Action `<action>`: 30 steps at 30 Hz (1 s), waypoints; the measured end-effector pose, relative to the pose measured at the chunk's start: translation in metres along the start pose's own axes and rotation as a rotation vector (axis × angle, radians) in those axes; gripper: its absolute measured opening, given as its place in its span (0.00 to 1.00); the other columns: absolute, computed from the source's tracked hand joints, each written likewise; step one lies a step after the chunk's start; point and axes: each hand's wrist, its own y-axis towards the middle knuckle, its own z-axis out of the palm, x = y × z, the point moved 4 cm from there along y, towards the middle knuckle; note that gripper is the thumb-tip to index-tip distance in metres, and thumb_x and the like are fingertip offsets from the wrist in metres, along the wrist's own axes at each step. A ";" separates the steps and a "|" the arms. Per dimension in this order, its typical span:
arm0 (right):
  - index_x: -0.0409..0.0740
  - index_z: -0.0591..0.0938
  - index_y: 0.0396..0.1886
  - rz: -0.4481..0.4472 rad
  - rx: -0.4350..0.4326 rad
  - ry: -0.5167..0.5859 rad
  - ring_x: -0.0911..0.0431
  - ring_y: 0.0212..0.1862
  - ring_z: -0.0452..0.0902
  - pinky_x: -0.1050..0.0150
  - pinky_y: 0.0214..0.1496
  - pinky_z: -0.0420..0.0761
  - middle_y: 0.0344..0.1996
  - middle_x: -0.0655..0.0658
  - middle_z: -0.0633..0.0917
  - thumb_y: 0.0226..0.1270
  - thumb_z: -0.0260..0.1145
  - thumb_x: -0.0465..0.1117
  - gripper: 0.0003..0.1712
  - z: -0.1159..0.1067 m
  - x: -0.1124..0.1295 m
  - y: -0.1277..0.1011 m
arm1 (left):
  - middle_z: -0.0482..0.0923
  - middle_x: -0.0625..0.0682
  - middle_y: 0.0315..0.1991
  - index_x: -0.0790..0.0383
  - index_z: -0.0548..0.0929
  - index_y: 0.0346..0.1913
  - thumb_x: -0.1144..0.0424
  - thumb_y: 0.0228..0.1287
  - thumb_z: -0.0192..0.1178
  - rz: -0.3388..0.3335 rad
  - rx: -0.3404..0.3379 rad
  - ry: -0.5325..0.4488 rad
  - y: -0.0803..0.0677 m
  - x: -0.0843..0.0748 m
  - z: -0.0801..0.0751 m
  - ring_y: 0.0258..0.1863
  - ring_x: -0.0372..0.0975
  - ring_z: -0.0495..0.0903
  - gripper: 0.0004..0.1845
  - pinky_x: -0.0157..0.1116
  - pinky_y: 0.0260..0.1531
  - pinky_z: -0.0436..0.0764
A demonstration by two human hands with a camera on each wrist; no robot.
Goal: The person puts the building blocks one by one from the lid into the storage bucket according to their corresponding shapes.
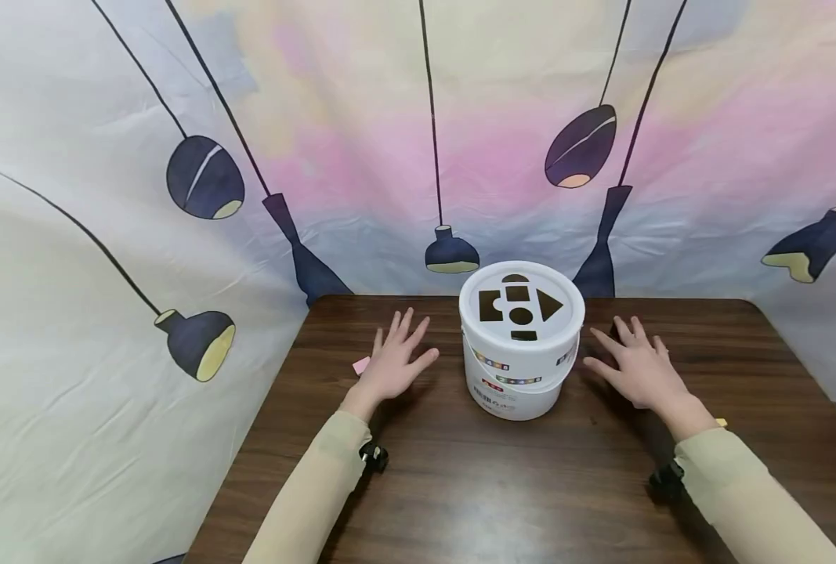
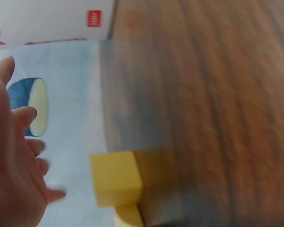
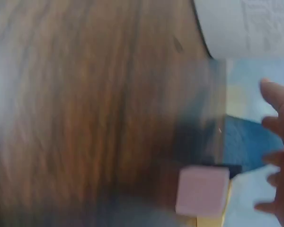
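A white bucket (image 1: 521, 368) stands upright in the middle of the wooden table (image 1: 488, 486). Its lid (image 1: 521, 307) has several shape cut-outs. My left hand (image 1: 396, 356) is spread palm down just left of the bucket and holds nothing. My right hand (image 1: 636, 364) is spread the same way just right of it, also holding nothing. Neither hand touches the bucket. A small pink block (image 1: 361, 365) lies beside my left hand. The right wrist view shows a pink block (image 3: 202, 190), and the left wrist view shows a yellow block (image 2: 116, 177).
A small yellow piece (image 1: 722, 422) peeks out by my right wrist. A printed cloth backdrop (image 1: 418, 157) with lamp shapes hangs close behind and around the table's far edge. Both wrist views are blurred.
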 end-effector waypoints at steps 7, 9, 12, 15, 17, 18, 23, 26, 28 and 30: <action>0.35 0.78 0.74 -0.080 -0.103 0.164 0.27 0.68 0.73 0.27 0.63 0.74 0.72 0.22 0.73 0.84 0.64 0.54 0.33 -0.022 -0.025 -0.023 | 0.66 0.55 0.80 0.58 0.71 0.81 0.44 0.85 0.52 0.083 -0.176 -0.404 -0.007 -0.019 -0.021 0.80 0.49 0.65 0.32 0.53 0.77 0.66; 0.34 0.81 0.71 -0.064 -0.143 0.165 0.35 0.48 0.85 0.38 0.48 0.84 0.63 0.23 0.81 0.83 0.64 0.52 0.30 -0.028 -0.037 -0.032 | 0.72 0.54 0.77 0.58 0.76 0.78 0.48 0.85 0.54 0.098 -0.235 -0.482 -0.008 -0.026 -0.028 0.76 0.47 0.71 0.28 0.50 0.74 0.71; 0.36 0.81 0.71 0.003 -0.141 0.175 0.48 0.27 0.76 0.53 0.30 0.76 0.51 0.25 0.87 0.83 0.65 0.53 0.30 -0.034 -0.054 -0.044 | 0.79 0.54 0.71 0.60 0.82 0.73 0.54 0.85 0.57 0.103 -0.317 -0.611 -0.010 -0.038 -0.037 0.71 0.45 0.78 0.23 0.48 0.70 0.76; 0.36 0.80 0.73 0.062 -0.114 0.186 0.41 0.36 0.82 0.48 0.37 0.80 0.55 0.22 0.85 0.82 0.65 0.56 0.33 -0.038 -0.069 -0.054 | 0.84 0.55 0.65 0.62 0.85 0.68 0.58 0.83 0.59 0.101 -0.382 -0.727 -0.012 -0.048 -0.046 0.66 0.46 0.82 0.19 0.45 0.67 0.79; 0.36 0.79 0.73 0.086 -0.098 0.192 0.34 0.47 0.84 0.41 0.42 0.82 0.57 0.21 0.84 0.82 0.65 0.56 0.34 -0.039 -0.078 -0.061 | 0.86 0.56 0.62 0.64 0.86 0.66 0.61 0.83 0.60 0.104 -0.409 -0.796 -0.012 -0.055 -0.051 0.64 0.47 0.83 0.18 0.43 0.65 0.80; 0.35 0.79 0.73 0.092 -0.094 0.196 0.30 0.54 0.82 0.37 0.46 0.83 0.62 0.21 0.81 0.82 0.65 0.56 0.34 -0.039 -0.081 -0.065 | 0.86 0.57 0.62 0.65 0.87 0.65 0.62 0.82 0.61 0.107 -0.416 -0.825 -0.012 -0.059 -0.052 0.64 0.47 0.83 0.17 0.42 0.64 0.81; 0.34 0.79 0.72 0.147 -0.049 0.217 0.21 0.62 0.75 0.27 0.51 0.79 0.65 0.20 0.78 0.80 0.66 0.57 0.36 -0.040 -0.098 -0.086 | 0.84 0.59 0.63 0.66 0.84 0.68 0.66 0.79 0.63 0.145 -0.430 -0.881 -0.007 -0.075 -0.057 0.63 0.50 0.83 0.19 0.41 0.63 0.81; 0.32 0.78 0.72 0.168 -0.015 0.231 0.20 0.64 0.73 0.27 0.52 0.78 0.66 0.20 0.77 0.79 0.68 0.58 0.38 -0.039 -0.106 -0.098 | 0.81 0.62 0.66 0.67 0.81 0.71 0.69 0.77 0.65 0.201 -0.431 -0.883 -0.002 -0.086 -0.059 0.65 0.54 0.81 0.22 0.48 0.66 0.80; 0.31 0.78 0.72 0.178 0.007 0.240 0.26 0.60 0.79 0.34 0.51 0.83 0.64 0.21 0.80 0.77 0.70 0.57 0.38 -0.037 -0.112 -0.106 | 0.79 0.64 0.68 0.68 0.79 0.72 0.70 0.76 0.66 0.238 -0.424 -0.880 0.001 -0.094 -0.060 0.66 0.59 0.79 0.25 0.53 0.67 0.79; 0.31 0.78 0.71 0.185 0.031 0.252 0.37 0.56 0.85 0.47 0.48 0.86 0.60 0.24 0.83 0.76 0.72 0.56 0.39 -0.035 -0.117 -0.113 | 0.76 0.66 0.70 0.68 0.77 0.74 0.71 0.75 0.66 0.269 -0.408 -0.880 0.004 -0.100 -0.061 0.67 0.62 0.77 0.27 0.55 0.68 0.77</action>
